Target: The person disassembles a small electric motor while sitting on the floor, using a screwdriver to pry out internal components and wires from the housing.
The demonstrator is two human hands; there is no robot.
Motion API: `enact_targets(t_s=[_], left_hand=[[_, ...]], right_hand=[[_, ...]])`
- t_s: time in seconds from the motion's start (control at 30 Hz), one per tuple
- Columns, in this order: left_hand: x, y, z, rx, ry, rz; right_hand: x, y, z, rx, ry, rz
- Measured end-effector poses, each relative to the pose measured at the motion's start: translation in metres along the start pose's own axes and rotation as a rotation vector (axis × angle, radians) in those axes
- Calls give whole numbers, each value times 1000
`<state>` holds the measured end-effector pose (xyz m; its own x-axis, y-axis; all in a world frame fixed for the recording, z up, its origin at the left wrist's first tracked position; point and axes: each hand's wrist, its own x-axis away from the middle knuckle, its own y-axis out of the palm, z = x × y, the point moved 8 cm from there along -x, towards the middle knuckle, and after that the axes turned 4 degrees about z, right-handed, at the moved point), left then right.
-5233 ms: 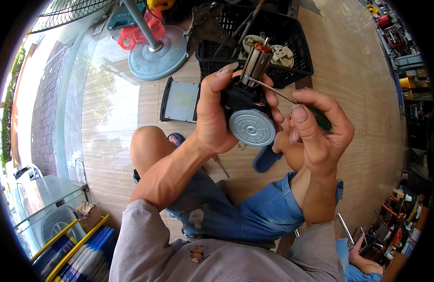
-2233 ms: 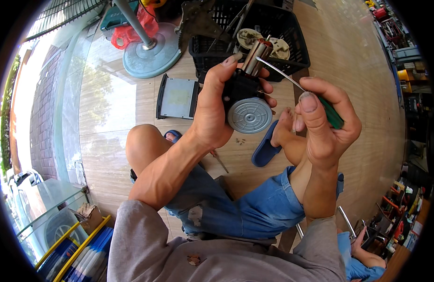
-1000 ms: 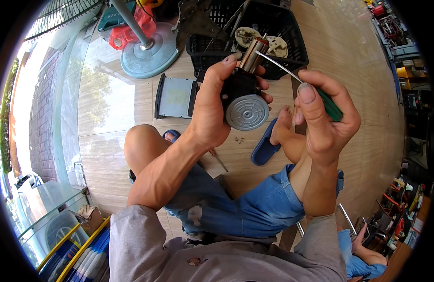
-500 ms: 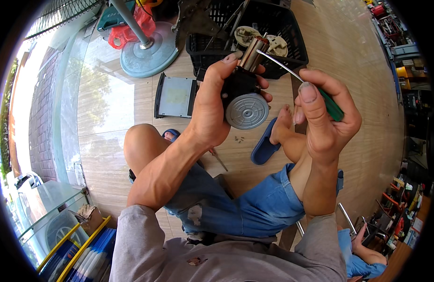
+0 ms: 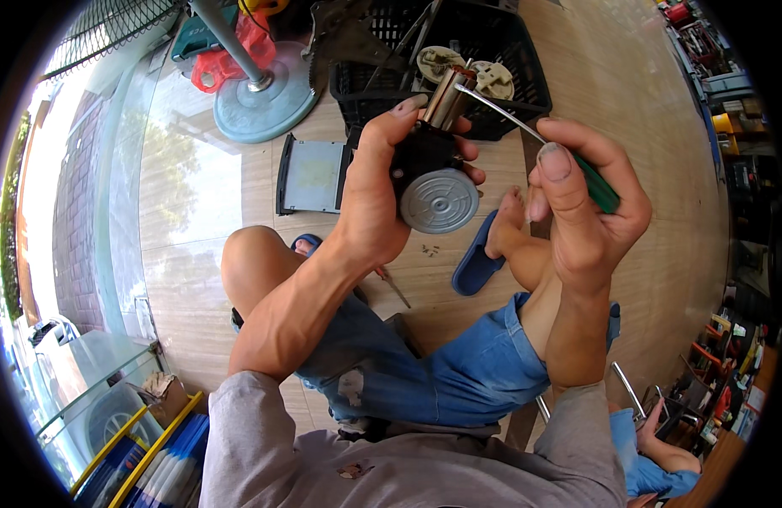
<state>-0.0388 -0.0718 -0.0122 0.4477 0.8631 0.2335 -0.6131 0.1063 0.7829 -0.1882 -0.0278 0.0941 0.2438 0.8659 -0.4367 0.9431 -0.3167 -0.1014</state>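
motor (image 5: 432, 182) gripped in left hand (image 5: 370, 199), screwdriver (image 5: 526, 131) at its top.

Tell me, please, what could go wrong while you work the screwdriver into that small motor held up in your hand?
The screwdriver tip sits at the top of the motor, close to the left hand fingers; a slip might jab them. The motor is held in the air above the floor, so it could drop. Tiny screws lie loose on the wooden floor near the blue slipper and may get kicked away.
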Motion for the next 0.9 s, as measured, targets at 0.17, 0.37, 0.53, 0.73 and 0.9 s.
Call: enact_targets(t_s=[0.17,0.37,0.53,0.73,0.9], left_hand=[[1,4,0,13,-6,-40],[0,2,-2,5,-14,-31],[1,4,-4,8,-25,-57],[2,6,-5,5,-20,-88],[2,6,-4,8,-15,-89]], right_hand=[[-1,0,-1,-23,6,14],[-1,-8,1,-138,114,99],[-3,-8,6,-109,158,110],[-4,-9,8,-59,151,100],[-4,-10,7,-43,130,111]])
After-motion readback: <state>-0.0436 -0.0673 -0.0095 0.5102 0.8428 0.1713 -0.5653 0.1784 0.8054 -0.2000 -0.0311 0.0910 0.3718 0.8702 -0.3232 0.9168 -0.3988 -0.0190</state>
